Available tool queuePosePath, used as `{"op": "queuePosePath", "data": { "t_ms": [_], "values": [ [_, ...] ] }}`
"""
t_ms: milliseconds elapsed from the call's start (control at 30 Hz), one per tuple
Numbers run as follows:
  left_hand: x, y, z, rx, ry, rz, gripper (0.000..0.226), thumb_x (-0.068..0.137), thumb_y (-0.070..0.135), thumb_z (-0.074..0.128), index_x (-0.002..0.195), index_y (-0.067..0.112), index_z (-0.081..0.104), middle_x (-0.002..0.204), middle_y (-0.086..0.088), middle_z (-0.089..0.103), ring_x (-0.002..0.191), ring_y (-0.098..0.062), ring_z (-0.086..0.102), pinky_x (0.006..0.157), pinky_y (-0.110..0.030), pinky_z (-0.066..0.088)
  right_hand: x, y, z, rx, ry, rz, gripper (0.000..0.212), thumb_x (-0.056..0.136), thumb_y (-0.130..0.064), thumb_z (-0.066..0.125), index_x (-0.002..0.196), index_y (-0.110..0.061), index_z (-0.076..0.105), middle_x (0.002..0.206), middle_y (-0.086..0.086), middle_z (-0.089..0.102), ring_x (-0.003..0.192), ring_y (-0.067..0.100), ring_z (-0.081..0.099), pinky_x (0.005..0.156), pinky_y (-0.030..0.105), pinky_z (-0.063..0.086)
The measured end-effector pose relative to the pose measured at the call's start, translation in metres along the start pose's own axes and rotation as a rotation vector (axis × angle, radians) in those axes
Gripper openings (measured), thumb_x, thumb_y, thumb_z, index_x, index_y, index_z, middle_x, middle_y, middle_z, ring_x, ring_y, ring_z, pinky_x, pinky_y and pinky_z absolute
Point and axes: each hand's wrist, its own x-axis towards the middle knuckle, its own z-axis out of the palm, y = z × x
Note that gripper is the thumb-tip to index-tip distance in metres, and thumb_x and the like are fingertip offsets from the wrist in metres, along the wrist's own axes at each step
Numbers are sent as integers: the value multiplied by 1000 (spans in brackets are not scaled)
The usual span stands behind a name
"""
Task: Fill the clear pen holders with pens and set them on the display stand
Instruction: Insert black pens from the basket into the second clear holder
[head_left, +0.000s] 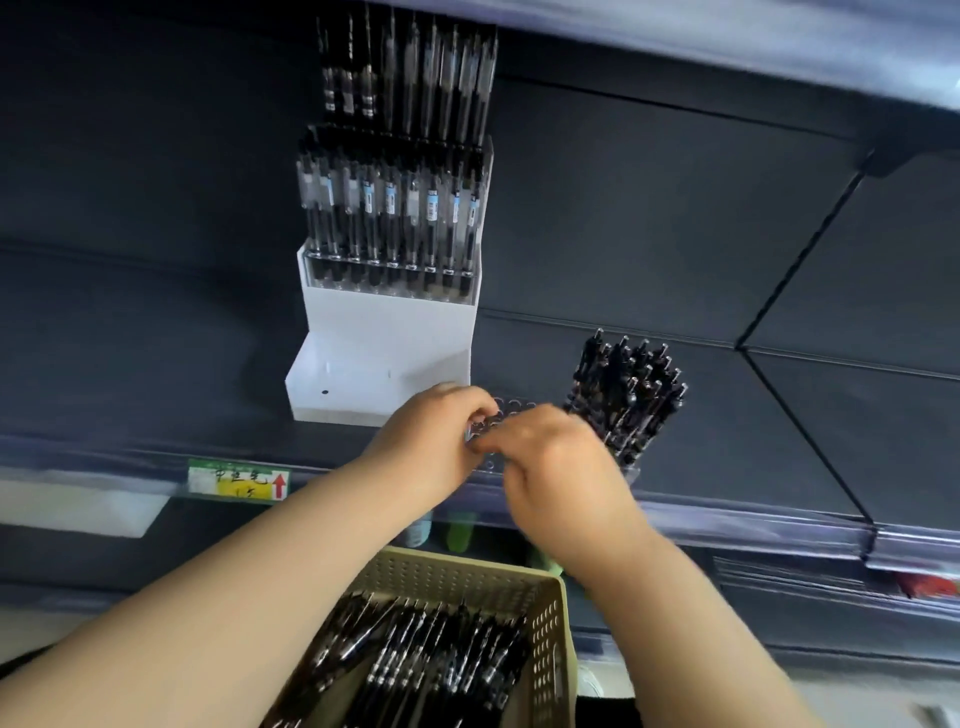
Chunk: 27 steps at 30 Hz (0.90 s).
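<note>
A white stepped display stand (382, 358) sits on the dark shelf, its upper tiers filled with rows of black pens (389, 208); its lowest step is bare. In front of it lies a clear pen holder (511, 408) with round holes, partly hidden by my hands. My left hand (434, 431) and my right hand (550, 457) meet over its near edge, fingers pinched together on it. To the right stands another clear holder packed with black pens (626, 395). A beige perforated basket (550, 639) of loose black pens (415, 660) sits below my arms.
The dark shelf (156, 364) runs left and right, with a price label (236, 480) on its front rail. An upper shelf (727, 36) overhangs the stand. Green and pale items (460, 530) show on the level below.
</note>
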Motion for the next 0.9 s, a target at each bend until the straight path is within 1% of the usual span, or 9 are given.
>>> {"op": "queuePosePath", "data": {
  "t_ms": [67,133,167,233,333,533,700,800,900],
  "values": [
    [-25,-11,-5,137,-83,-36,36,81,15,63,115,25,59,118,5,56,106,-16,54,90,-33,45,-14,-18,17,-27,-143,-19,47,64,0,40,95,-16,71,79,5,68,71,28,59,64,39,53],
    [-51,-23,-4,192,-157,-90,40,84,16,60,123,27,55,125,7,51,113,-15,50,94,-34,44,-30,-29,33,-33,-210,-42,46,61,1,46,94,-20,71,75,4,67,69,28,60,64,36,52],
    [-63,-28,-3,198,-171,-116,40,86,18,59,124,28,54,126,9,51,114,-14,49,94,-33,44,-37,-34,38,-18,-252,-37,44,63,1,46,95,-18,71,77,5,67,73,29,60,67,38,51],
    [-85,-39,1,192,-186,-158,36,88,22,58,122,30,54,125,11,51,114,-12,49,93,-33,44,-51,-43,47,4,-348,9,39,76,-2,45,105,-14,66,95,8,67,92,32,58,82,40,47],
    [-109,-52,8,178,-241,-206,33,89,24,57,121,32,54,122,13,51,109,-13,52,92,-35,46,-68,-48,62,44,-487,178,38,87,-8,43,120,-18,59,114,7,62,104,27,56,92,34,45],
    [-140,-81,32,158,-303,-303,36,91,21,55,126,26,53,130,7,51,112,-16,54,96,-36,47,-99,-48,104,74,-753,467,37,91,-13,44,123,-27,57,126,5,58,111,25,57,95,33,46],
    [-156,-98,60,149,-361,-375,34,90,19,53,123,29,53,128,6,50,110,-19,54,95,-37,47,-120,-54,132,108,-882,570,39,89,-6,43,121,-22,58,124,6,58,109,25,58,94,36,49],
    [-159,-109,78,159,-382,-437,33,87,21,55,116,36,54,126,7,52,107,-20,56,93,-37,47,-124,-53,142,125,-894,611,42,89,-4,43,124,-23,57,125,4,57,110,23,58,94,35,49],
    [-155,-119,94,184,-433,-454,39,88,13,55,123,31,54,130,6,49,112,-23,53,96,-37,45,-123,-47,153,135,-877,687,39,89,-4,44,121,-19,60,119,5,61,105,22,61,91,33,51]
  ]
}}
